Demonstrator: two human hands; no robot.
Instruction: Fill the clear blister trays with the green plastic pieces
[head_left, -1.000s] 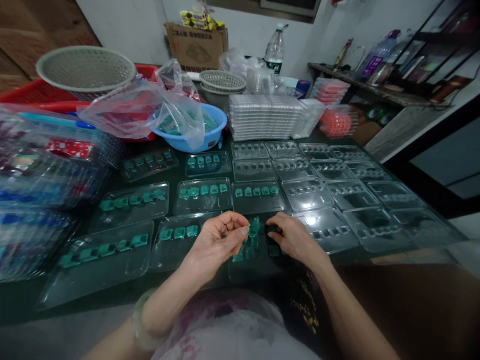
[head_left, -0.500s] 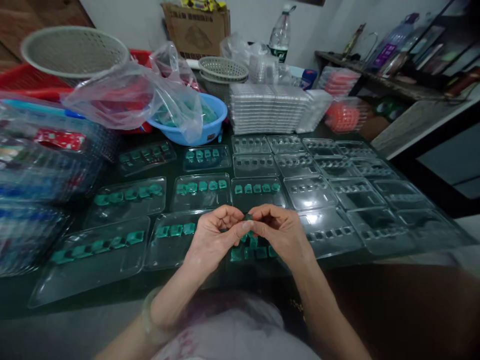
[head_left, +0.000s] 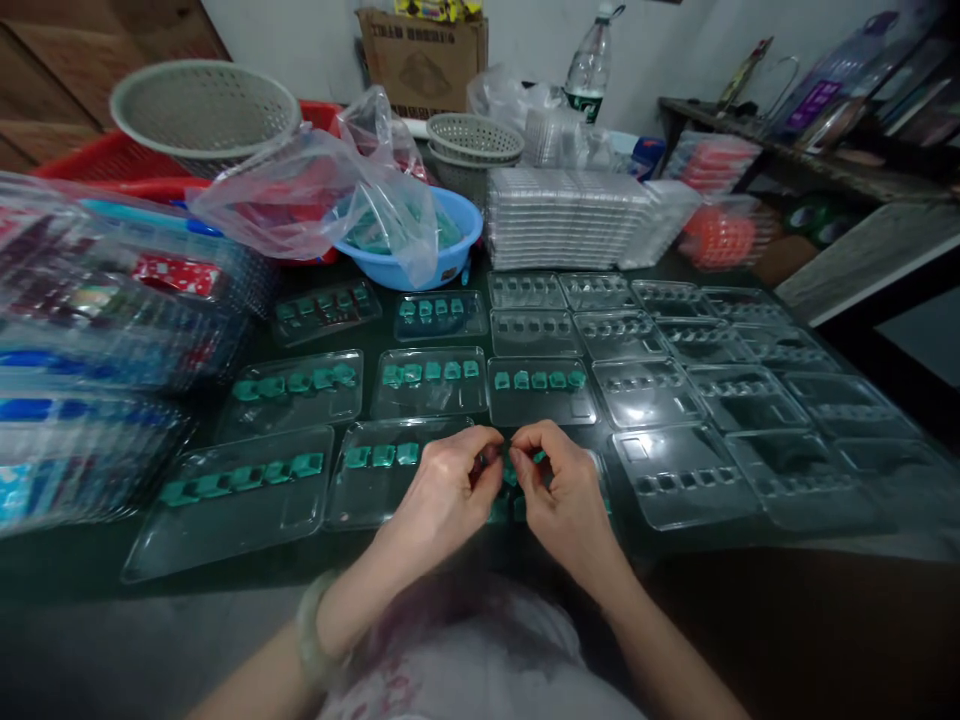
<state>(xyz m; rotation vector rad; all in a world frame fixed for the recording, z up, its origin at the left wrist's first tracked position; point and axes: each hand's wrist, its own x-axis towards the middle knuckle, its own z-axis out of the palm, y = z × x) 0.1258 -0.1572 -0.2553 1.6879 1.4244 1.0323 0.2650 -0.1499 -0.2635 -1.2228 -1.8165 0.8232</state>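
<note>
My left hand (head_left: pixel 450 485) and my right hand (head_left: pixel 566 500) meet fingertip to fingertip, low over the near middle of the table. Both are closed in a pinch, and whatever small thing they hold is hidden by the fingers. Beneath them, partly covered, lie green translucent pieces (head_left: pixel 519 508). Just left is a clear plastic tray (head_left: pixel 360 505) whose slots hold several green pieces (head_left: pixel 383 455). Behind the hands, another clear tray (head_left: pixel 540 405) has a row of green pieces (head_left: pixel 540 380) in its slots.
More clear trays (head_left: pixel 679 490) with unfilled slots spread to the right. At the back stand a blue basin (head_left: pixel 409 265) under a plastic bag, stacked clear trays (head_left: pixel 562 220), and a grey colander (head_left: pixel 206 110). Wrapped packs (head_left: pixel 90 440) are piled at left.
The view has turned left, so everything sits further right in it. My thumbs, together before over a small dark piece, have drawn apart, and both hands have curled downward.
</note>
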